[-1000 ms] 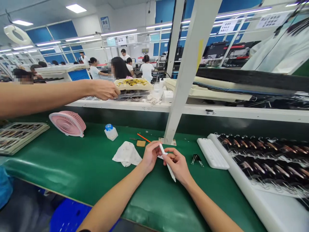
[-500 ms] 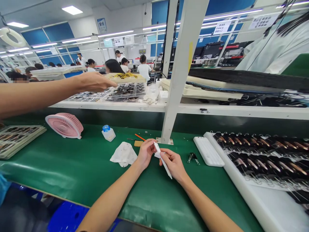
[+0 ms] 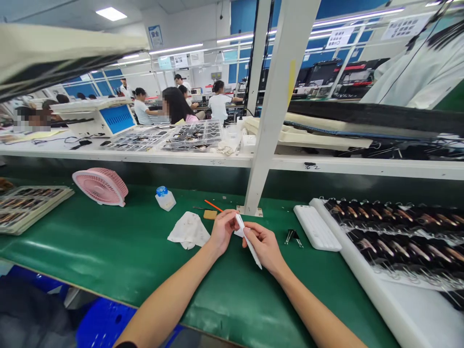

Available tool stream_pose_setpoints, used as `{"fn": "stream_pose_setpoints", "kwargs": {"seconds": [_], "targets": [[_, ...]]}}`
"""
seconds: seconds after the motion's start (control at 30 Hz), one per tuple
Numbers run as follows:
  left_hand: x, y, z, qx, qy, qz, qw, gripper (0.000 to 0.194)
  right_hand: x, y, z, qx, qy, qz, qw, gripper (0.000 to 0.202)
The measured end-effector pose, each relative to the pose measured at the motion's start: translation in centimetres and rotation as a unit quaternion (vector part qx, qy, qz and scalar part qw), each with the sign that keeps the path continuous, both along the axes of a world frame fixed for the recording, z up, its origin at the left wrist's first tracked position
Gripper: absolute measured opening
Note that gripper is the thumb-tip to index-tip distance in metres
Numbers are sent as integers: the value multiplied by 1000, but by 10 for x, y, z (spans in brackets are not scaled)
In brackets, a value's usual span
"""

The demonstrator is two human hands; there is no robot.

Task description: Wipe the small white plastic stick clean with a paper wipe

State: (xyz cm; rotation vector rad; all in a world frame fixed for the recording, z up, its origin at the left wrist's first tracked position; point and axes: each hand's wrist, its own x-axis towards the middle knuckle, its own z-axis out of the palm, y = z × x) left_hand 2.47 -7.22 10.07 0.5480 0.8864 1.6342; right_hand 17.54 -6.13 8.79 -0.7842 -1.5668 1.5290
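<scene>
Green matting covers the bench [image 3: 108, 251]. Both forearms extend from the near edge toward the bench centre, wrists nearly meeting. The right hand [image 3: 266, 246] has its fingers clamped on a white pen-shaped tool [image 3: 248, 240], which is tilted, its upper end toward the far edge and its lower end toward the near edge. The left hand [image 3: 223, 229] has its fingers pinched together on the upper end of the tool. Both hands are raised just above the matting. A white cloth [image 3: 188, 231] lies just beside the left hand. Binder clips [image 3: 293, 237] lie near the right hand. A pink fan [image 3: 100, 186] stands toward the far left edge.
</scene>
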Motion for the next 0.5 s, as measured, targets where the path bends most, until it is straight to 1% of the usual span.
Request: {"fn": "stream_pose_setpoints", "kwargs": {"seconds": [0.2, 0.37, 0.5], "targets": [[1, 0, -3, 3, 1, -6, 1000, 30, 0, 0, 3, -1, -9, -3, 1000, 63], [1, 2, -11, 1, 15, -3, 1000, 32, 2, 2, -4, 8, -23, -16, 1000, 64], [-2, 4, -12, 14, 36, -5, 999, 32, 2, 5, -8, 26, -35, -36, 998, 63]]}}
